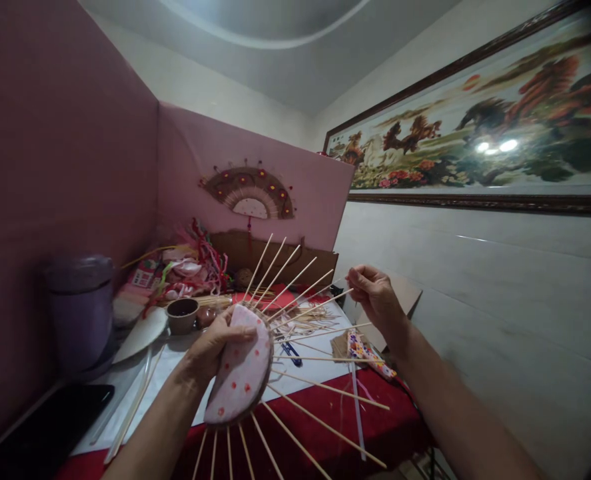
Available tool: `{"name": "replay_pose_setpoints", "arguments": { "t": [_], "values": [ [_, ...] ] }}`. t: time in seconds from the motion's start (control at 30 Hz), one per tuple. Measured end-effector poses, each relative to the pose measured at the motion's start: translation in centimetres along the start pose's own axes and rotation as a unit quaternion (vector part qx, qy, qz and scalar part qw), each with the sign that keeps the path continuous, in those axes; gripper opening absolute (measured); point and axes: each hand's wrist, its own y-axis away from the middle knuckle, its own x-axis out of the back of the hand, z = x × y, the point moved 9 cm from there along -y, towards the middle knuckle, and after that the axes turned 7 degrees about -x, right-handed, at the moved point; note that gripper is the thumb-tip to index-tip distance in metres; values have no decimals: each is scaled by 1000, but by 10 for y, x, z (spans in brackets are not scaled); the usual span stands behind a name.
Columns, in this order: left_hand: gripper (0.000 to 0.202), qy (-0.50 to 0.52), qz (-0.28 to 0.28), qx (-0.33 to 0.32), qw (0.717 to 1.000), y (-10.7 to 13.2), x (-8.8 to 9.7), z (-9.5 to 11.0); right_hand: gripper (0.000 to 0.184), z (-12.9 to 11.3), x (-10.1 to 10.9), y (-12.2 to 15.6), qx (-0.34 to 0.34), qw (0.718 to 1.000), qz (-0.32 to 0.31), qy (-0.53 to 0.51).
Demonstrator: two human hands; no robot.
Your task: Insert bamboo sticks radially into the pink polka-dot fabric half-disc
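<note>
My left hand (210, 350) is closed on a half-round fan base (245, 383), thumb on top. White cloth with small red dots covers the base, and its curved edge faces right. Several thin bamboo sticks (320, 383) fan out from that edge, upward, rightward and downward. Near the tips of the upper right sticks, my right hand (378, 300) is raised with thumb and fingers pinched together. Whatever lies in the pinch is too thin to make out. Behind the sticks, a blue utility knife (291, 353) rests on the white tabletop sheet (170, 373).
A finished fan (250, 190) hangs on the pink panel. Left are a purple tumbler (81, 320), black phone (50, 427) and small bowl (182, 317). Floral cloth (372, 357) and a translucent stick (358, 413) lie right, near the red cloth edge (400, 407). Loose sticks lie behind.
</note>
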Motion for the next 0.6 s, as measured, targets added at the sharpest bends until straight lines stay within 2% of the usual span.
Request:
{"name": "replay_pose_setpoints", "arguments": {
  "t": [0.13,0.27,0.33,0.4,0.5,0.6],
  "values": [
    [29,10,21,-16,1000,0,4,6,22,-5,7,7,31,999,13,14],
    [28,46,33,-34,998,2,3,13,21,29,9,13,-39,999,-5,10],
    [28,64,37,-39,997,4,3,16,22,57,-2,18,-102,993,-45,44],
    [28,80,43,-41,995,4,3,17,24,85,-17,26,-162,974,-99,122],
    [28,94,54,-44,993,6,5,19,28,116,-40,39,-196,942,-176,208],
    [27,96,62,-45,992,6,6,20,31,138,-59,51,-230,917,-228,232]
  ]
}}
